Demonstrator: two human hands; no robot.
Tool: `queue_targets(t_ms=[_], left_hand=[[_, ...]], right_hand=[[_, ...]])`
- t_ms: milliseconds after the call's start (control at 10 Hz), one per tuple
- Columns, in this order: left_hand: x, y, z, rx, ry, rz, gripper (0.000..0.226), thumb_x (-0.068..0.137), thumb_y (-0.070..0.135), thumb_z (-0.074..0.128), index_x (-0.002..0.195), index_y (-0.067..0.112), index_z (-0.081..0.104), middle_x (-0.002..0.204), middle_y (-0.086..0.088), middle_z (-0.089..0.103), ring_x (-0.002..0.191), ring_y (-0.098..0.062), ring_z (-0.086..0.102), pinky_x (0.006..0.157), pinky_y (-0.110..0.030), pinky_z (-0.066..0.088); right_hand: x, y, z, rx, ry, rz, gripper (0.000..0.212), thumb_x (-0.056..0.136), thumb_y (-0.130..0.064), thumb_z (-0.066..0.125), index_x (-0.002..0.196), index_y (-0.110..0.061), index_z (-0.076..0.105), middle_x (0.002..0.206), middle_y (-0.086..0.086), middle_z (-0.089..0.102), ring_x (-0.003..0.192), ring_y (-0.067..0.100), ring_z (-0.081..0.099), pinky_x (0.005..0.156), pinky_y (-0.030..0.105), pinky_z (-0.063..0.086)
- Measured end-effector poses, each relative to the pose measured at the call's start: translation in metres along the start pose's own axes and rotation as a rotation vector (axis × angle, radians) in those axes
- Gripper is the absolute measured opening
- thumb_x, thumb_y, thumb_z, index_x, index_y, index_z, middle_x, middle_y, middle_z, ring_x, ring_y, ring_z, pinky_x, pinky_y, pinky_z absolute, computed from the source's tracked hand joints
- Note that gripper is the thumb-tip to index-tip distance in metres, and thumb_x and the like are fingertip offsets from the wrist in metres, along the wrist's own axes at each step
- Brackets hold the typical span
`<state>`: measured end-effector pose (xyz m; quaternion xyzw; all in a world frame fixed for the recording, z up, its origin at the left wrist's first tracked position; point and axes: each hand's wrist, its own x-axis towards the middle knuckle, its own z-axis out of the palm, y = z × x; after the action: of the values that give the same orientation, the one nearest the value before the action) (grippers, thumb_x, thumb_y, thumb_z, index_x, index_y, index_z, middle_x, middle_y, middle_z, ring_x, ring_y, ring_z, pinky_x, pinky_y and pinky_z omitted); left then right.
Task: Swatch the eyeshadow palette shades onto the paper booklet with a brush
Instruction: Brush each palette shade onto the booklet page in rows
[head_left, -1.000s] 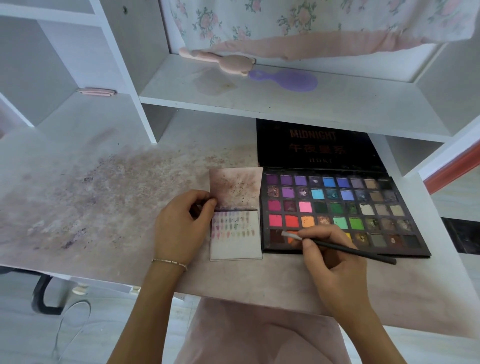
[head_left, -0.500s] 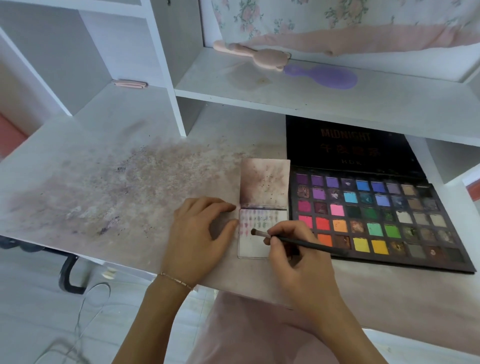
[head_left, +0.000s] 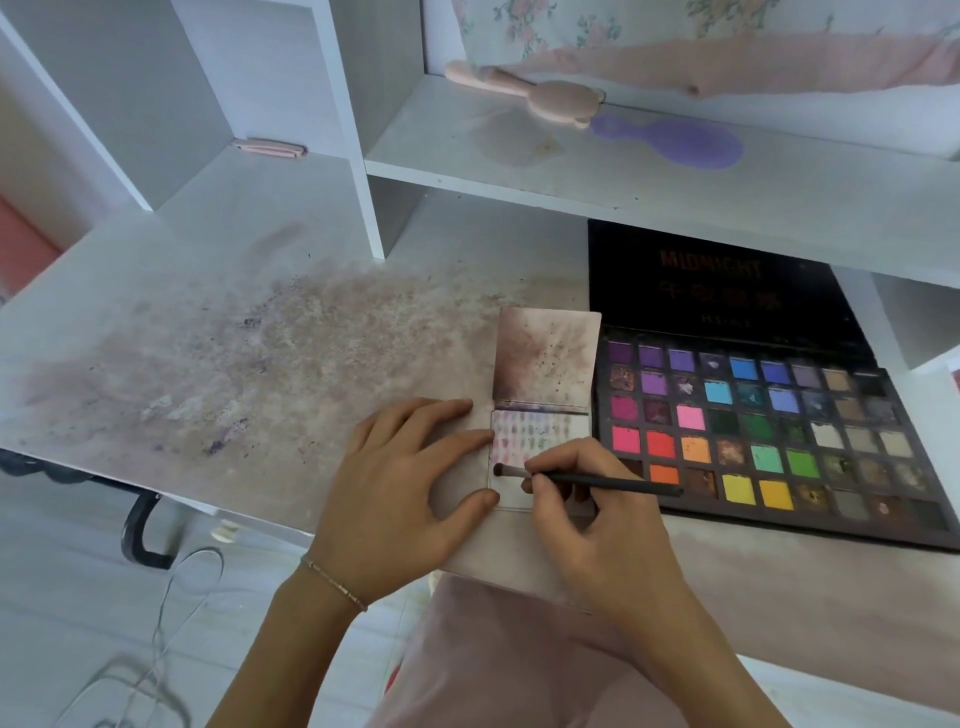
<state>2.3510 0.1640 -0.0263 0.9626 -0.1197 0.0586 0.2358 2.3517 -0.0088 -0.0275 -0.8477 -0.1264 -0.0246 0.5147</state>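
A small paper booklet (head_left: 540, 415) lay open on a white desk (head_left: 218, 291), just left of a large eyeshadow palette (head_left: 769, 431) and touching its edge. The booklet's upper page was stained a smoky mauve with dark specks; its lower page was pale and carried rows of faint pink, purple and greenish swatches. The palette was a flat, dark rectangular tray of small square pans in purples, blues, pinks, oranges, greens, yellows and muted browns, with its black lid raised behind it and tucked under a shelf (head_left: 649, 176). The left hand (head_left: 400, 493) rested flat on the desk, fingers straight, with fingertips and thumb pressing the booklet's left edge. The right hand (head_left: 592, 519) pinched a thin black brush (head_left: 597, 480) between curled fingers and thumb, its rounded tip on the lower page near the left margin, and covered the page's lower right corner. The desk's surface was dusted with gritty pink-brown powder smears. On the shelf lay a pink bear-shaped brush (head_left: 545, 96) and a flat purple one (head_left: 680, 143), below floral fabric (head_left: 727, 31).
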Motion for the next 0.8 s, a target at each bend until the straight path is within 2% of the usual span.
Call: queue_targets(t_ms=[800], left_hand=[[-0.0008, -0.0005, 0.0013, 0.0, 0.015, 0.005, 0.048, 0.074, 0.051, 0.048, 0.11, 0.025, 0.065, 0.122, 0.003, 0.058, 0.114, -0.022, 0.051, 0.095, -0.038, 0.036]], right_hand=[[0.0022, -0.0004, 0.0002, -0.054, -0.02, 0.008, 0.015, 0.076, -0.024, 0.053, 0.074, -0.039, 0.051, 0.075, -0.012, 0.06, 0.076, 0.007, 0.056, 0.065, 0.023, 0.046]])
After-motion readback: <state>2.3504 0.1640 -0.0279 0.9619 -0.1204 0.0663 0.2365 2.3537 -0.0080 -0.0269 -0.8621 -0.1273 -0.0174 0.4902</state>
